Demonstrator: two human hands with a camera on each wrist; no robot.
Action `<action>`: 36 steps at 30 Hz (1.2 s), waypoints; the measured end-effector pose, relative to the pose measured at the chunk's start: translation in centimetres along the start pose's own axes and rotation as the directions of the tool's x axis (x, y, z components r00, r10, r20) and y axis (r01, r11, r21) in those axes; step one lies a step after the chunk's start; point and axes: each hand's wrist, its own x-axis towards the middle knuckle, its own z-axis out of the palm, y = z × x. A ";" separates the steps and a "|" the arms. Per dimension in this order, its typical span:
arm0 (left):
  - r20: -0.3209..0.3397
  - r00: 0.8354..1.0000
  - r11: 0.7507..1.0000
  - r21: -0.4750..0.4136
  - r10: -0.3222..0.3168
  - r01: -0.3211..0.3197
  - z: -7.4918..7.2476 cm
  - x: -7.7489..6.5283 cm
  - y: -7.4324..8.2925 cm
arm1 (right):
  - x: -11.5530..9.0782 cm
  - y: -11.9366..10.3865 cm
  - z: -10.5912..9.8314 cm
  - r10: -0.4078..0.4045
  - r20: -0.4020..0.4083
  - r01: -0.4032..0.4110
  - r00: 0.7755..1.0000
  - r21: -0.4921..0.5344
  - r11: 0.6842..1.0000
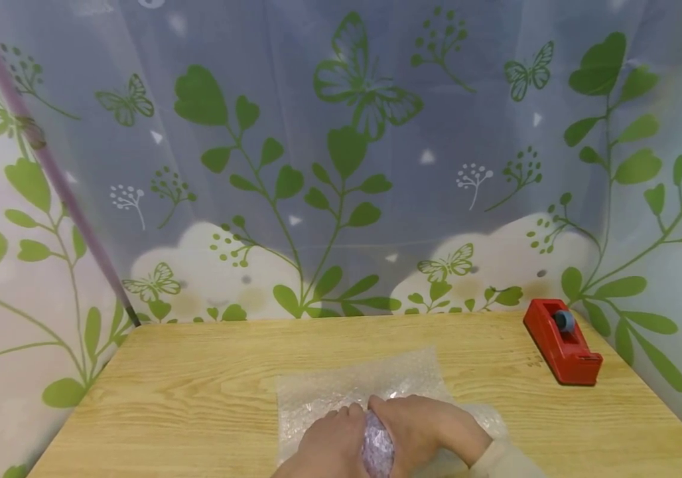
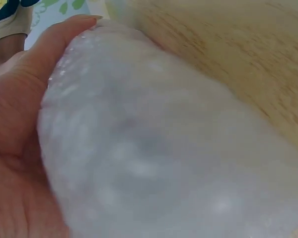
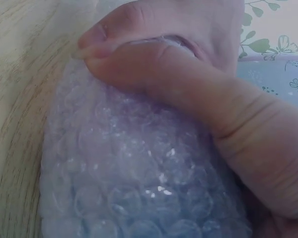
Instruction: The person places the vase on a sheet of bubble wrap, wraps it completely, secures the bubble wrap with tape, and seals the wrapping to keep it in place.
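Observation:
At the near edge of the head view, a bubble-wrapped bundle (image 1: 378, 449) with a purplish tint lies between my two hands. What is inside cannot be made out. My left hand (image 1: 336, 441) grips its left side; in the left wrist view, palm and thumb lie against the cloudy wrap (image 2: 139, 134). From the other side my right hand (image 1: 417, 425) holds the bundle, with thumb (image 3: 154, 69) and fingertips pinching the upper end of the wrap in the right wrist view. A flat sheet of bubble wrap (image 1: 365, 382) spreads on the table beneath and beyond the hands.
A red tape dispenser (image 1: 563, 345) with a small roll stands at the right rear of the wood-grain table (image 1: 198, 385). Behind and beside the table hangs a curtain (image 1: 293, 166) printed with leaves and butterflies. A slanted pole (image 1: 72, 199) rises at the left rear corner.

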 end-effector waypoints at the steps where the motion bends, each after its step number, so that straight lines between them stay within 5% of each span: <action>1: -0.001 1.000 1.000 -0.011 0.007 -0.007 0.0 0.0 -0.1 | 0.0 0.0 -0.1 0.000 0.006 0.000 1.000 0.010 1.000; 7: 0.039 0.996 0.990 -0.121 0.077 -0.072 -0.4 0.0 -0.8 | 0.2 0.5 -0.6 -0.008 0.079 -0.003 0.997 0.138 0.990; 13: 0.130 0.988 0.948 -0.317 0.088 -0.042 -0.8 0.0 -1.4 | 0.7 1.2 -1.0 -0.074 0.159 0.020 0.984 0.317 0.948; 18: 0.166 0.980 0.949 -0.309 0.111 -0.055 -0.9 0.4 -1.6 | 1.3 1.6 -0.9 -0.195 0.186 0.107 0.963 0.402 0.909; 21: 0.184 0.975 0.954 -0.293 0.123 -0.065 -0.9 0.6 -1.7 | 1.7 1.8 -1.0 -0.262 0.217 0.123 0.940 0.500 0.857; 25: 0.193 0.969 0.940 -0.331 0.153 -0.082 -1.0 0.7 -2.1 | 2.2 1.7 -1.1 -0.298 0.256 0.102 0.920 0.578 0.810; 36: 0.218 0.932 0.879 -0.446 0.290 -0.169 -1.2 1.6 -3.2 | 2.9 2.0 -1.6 -0.243 0.399 -0.064 0.884 0.618 0.784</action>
